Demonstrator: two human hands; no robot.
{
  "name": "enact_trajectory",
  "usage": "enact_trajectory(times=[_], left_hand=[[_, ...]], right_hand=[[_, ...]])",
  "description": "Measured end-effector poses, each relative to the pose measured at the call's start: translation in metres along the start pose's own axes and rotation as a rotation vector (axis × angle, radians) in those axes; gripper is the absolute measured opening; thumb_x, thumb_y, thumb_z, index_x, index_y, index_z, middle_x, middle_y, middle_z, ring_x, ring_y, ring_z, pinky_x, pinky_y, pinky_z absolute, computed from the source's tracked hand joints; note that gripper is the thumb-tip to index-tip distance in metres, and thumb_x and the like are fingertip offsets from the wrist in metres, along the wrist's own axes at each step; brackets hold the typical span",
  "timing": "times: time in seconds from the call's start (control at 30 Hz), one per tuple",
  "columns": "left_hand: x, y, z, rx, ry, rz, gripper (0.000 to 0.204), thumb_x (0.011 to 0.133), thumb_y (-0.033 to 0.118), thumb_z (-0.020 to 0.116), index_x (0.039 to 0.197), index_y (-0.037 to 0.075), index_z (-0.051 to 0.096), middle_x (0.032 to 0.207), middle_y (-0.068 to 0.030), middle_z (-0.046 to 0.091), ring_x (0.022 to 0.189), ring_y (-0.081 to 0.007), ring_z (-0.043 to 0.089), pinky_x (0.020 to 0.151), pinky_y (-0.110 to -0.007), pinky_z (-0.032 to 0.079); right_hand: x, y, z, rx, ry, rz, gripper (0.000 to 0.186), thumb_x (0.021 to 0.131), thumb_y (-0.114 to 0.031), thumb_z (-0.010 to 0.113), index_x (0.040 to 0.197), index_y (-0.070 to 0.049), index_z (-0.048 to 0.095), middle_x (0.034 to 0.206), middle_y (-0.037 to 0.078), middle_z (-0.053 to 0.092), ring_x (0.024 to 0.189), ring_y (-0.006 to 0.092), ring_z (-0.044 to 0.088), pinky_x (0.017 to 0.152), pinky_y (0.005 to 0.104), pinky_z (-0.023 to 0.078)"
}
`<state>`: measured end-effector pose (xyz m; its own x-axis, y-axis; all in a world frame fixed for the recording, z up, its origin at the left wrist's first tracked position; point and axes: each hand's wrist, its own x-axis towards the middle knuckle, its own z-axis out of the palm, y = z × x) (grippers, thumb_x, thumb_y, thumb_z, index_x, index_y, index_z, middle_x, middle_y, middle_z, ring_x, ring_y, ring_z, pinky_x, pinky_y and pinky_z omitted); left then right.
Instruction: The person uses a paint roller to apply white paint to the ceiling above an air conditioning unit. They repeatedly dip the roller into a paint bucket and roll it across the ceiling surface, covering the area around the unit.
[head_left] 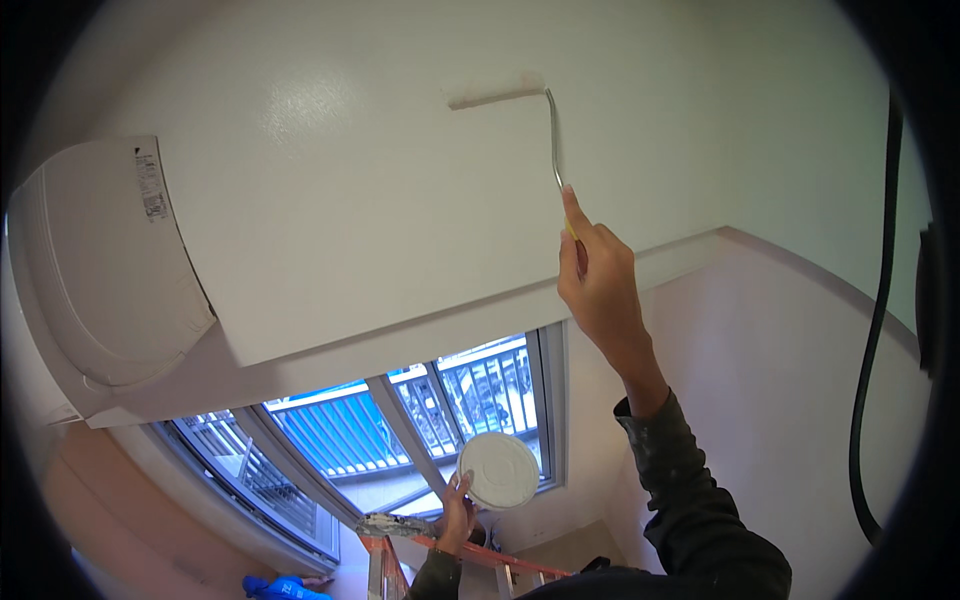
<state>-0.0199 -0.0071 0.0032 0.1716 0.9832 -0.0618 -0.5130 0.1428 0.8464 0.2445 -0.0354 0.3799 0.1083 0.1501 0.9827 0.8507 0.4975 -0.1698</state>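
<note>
My right hand [602,275] is raised with its fingers wrapped round the yellow handle of a paint roller. The index finger lies along the bent metal rod. At the far end, the roller [500,97] lies against the white painted surface [380,200] overhead. Lower down, my left hand [458,515] grips the rim of a round white paint tub [498,470]. Whether its pale round face is paint or a lid I cannot tell. Just under the left hand is the paint-spattered top of an orange ladder [395,525].
A white wall air conditioner [110,260] is at the left. Framed windows [340,425] look onto a railing below. A black cable [882,300] hangs along the right. A person in blue [285,587] is at the lower left. A ledge [480,300] edges the painted surface.
</note>
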Motion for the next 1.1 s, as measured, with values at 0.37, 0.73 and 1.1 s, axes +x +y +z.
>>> enact_trajectory(times=[0.37,0.73,1.1], left_hand=[[-0.001,0.0,0.004,-0.018,0.028,0.029,0.035,0.099,0.023,0.058,0.128,0.006,0.052,0.114,-0.0093,0.064,0.097,-0.0182,0.067,0.074,-0.036,0.062],[0.002,-0.004,0.001,-0.064,0.03,0.018,0.036,0.098,0.022,0.058,0.129,0.005,0.05,0.108,-0.0062,0.065,0.089,-0.014,0.068,0.068,-0.03,0.062],[-0.004,0.0,0.009,-0.051,0.031,0.033,0.038,0.098,0.022,0.058,0.131,0.005,0.05,0.111,-0.0067,0.064,0.09,-0.0151,0.069,0.07,-0.031,0.063]], right_hand=[[0.126,-0.031,0.0,-0.005,0.013,0.047,0.043,0.092,-0.006,0.051,0.135,0.002,0.054,0.069,0.025,0.061,0.064,0.0364,0.064,0.067,0.0448,0.052],[0.218,-0.036,0.002,-0.039,0.018,0.075,0.046,0.095,-0.014,0.047,0.139,-0.001,0.051,0.071,0.013,0.061,0.061,0.0232,0.058,0.059,0.039,0.051],[0.235,-0.024,0.007,-0.063,0.087,-0.026,0.048,0.096,-0.016,0.046,0.141,-0.004,0.05,0.063,0.004,0.056,0.045,0.0138,0.049,0.038,0.0324,0.043]])
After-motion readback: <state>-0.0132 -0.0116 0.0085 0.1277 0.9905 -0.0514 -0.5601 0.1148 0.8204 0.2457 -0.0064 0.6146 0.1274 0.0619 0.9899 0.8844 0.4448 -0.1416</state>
